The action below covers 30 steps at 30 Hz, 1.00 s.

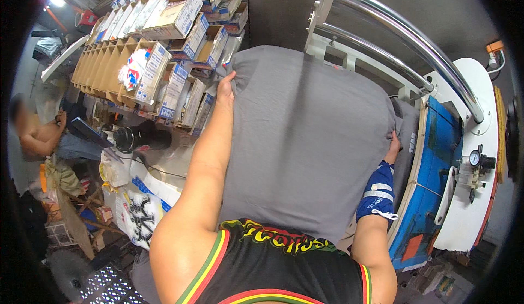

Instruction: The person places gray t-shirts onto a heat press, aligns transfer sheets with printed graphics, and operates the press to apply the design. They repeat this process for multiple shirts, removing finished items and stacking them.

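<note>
A large grey cloth (303,140) is spread broadly in front of me, with a darker shadow band down its middle. My left hand (225,85) has its fingers closed on the bunched upper left edge of the cloth. My right hand (392,143) grips the right edge, partly hidden by the fabric. A blue sleeve (375,192) with white straps covers my right forearm. Beside the right edge lies more dark grey fabric with white print (409,140).
Cardboard boxes (164,15) are stacked at upper left. A seated person (38,137) is at far left, near a black cylinder (125,138) and a cluttered table. Steel rails (398,28), a blue-framed board (431,206) and a white machine plate with gauge (476,159) line the right.
</note>
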Each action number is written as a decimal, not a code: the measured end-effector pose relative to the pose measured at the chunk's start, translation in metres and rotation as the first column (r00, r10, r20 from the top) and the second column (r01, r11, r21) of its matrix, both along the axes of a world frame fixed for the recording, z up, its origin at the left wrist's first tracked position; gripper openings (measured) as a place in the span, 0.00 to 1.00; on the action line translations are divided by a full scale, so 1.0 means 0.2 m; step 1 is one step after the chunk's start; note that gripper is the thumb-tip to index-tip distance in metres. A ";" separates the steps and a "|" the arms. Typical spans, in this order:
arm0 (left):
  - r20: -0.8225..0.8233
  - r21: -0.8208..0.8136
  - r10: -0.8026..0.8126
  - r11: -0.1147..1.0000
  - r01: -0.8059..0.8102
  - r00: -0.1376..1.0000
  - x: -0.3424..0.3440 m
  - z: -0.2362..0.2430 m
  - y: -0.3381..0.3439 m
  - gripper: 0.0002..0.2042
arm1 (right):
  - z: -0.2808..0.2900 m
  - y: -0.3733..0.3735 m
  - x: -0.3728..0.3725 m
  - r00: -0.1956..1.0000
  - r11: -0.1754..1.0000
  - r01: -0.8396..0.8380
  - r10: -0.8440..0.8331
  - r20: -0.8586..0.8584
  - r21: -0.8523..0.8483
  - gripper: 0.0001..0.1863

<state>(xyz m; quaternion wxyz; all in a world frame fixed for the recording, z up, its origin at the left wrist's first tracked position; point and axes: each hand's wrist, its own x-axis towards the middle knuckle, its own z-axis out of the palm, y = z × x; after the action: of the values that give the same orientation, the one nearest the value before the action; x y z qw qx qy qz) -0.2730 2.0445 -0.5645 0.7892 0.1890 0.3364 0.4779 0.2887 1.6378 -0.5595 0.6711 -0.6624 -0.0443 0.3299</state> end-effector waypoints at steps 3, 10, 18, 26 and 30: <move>0.003 0.001 0.015 1.000 -0.015 1.000 0.00 -0.04 0.01 0.17 | -0.01 0.01 -0.02 0.998 0.999 0.049 -0.048 -0.045 0.019 0.24; -0.215 0.074 0.149 0.988 -0.136 0.965 0.01 -0.30 0.13 0.18 | 0.06 0.10 -0.11 0.975 0.952 0.150 -0.097 0.200 -0.268 0.24; -0.572 -0.021 0.026 0.999 -0.046 0.820 0.07 0.03 0.01 0.26 | 0.29 0.16 -0.27 0.975 0.967 0.075 -0.020 0.221 -0.242 0.27; -0.559 0.597 0.726 0.017 0.802 0.401 0.80 0.72 -0.57 0.12 | 0.70 0.70 -0.96 -0.184 0.890 -0.032 0.443 0.877 -0.456 0.23; -0.543 0.617 0.730 0.012 0.787 0.414 1.11 0.67 -0.65 0.11 | 0.64 0.98 -1.08 -0.130 0.877 -0.040 0.471 0.872 -0.480 0.17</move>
<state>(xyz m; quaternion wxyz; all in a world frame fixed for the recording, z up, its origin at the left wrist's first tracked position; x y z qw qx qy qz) -0.0517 1.9140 -0.4305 0.0656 0.9101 0.2407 0.3310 0.0734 1.8329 -0.4319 0.2348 -0.7558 -0.5976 -0.1283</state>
